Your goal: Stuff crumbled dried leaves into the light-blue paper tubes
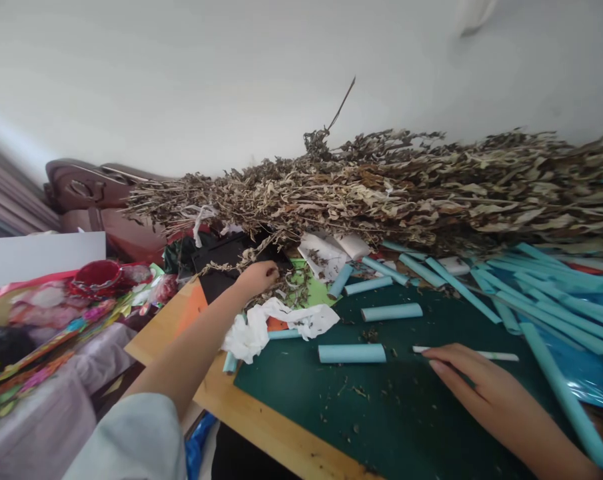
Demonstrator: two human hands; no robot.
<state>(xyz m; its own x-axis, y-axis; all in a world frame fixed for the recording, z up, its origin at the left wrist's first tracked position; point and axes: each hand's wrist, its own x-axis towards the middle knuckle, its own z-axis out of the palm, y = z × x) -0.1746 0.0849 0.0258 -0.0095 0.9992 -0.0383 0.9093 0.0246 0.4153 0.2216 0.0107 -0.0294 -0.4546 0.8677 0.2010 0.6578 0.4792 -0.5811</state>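
My left hand reaches over crumbled dried leaves on green paper at the back of the table. Its fingers are curled in, and what they hold, if anything, is hidden. On the right, my right hand has its thumb and index finger close together at a thin white stick, which lies along the far side of the fingers. Two short light-blue paper tubes lie on the dark green mat between my hands. Crumpled white tissue is just in front of my left hand.
A large heap of dried stalks and leaves runs along the wall. Many long blue tubes are piled at the right on blue plastic. Colourful decorations and a red bowl-like item lie at the left. Leaf crumbs dot the mat.
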